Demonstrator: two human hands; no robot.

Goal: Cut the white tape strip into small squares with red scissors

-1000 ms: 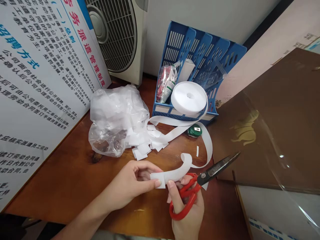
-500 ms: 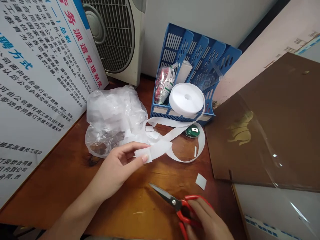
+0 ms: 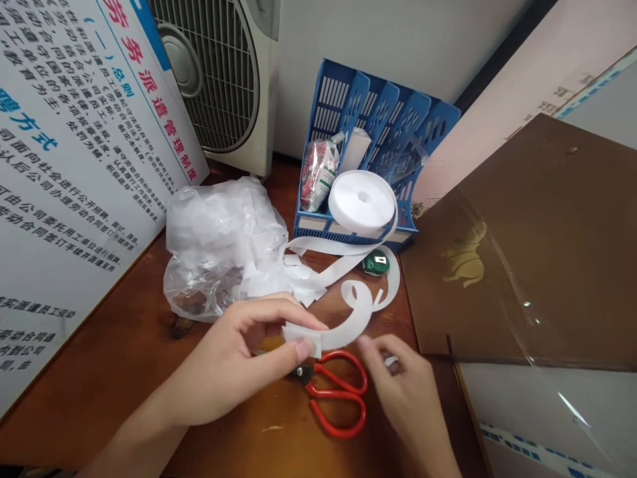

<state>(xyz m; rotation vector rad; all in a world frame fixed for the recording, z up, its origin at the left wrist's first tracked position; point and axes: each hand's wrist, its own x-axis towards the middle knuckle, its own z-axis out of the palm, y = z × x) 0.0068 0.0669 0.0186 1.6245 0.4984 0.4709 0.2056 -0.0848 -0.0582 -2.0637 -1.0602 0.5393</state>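
My left hand point(image 3: 259, 352) pinches the end of a white tape strip point(image 3: 351, 322) together with a short cut piece of the same tape point(image 3: 311, 338), between thumb and fingers. The strip curls up and away to the right. Red-handled scissors point(image 3: 338, 395) lie on the table just below, their blades mostly hidden behind my left hand. Beside the strip's curve is my right hand point(image 3: 408, 378), fingers bent and apart, holding nothing that I can see. Its thumb tip is close to the strip; whether they touch I cannot tell. A loose white square point(image 3: 391, 360) shows partly behind this hand.
A white tape roll point(image 3: 362, 201) rests on the blue file rack point(image 3: 385, 106). Nearby are a green tape measure point(image 3: 375, 263), cut white pieces point(image 3: 301, 275) and a clear plastic bag point(image 3: 223, 239). A brown panel point(image 3: 517, 265) stands right, a printed board point(image 3: 74, 199) left, a fan point(image 3: 213, 73) behind.
My right hand has let go of the scissors, which now lie on the table, and has moved up towards the strip. My left hand has shifted right and down with the tape.
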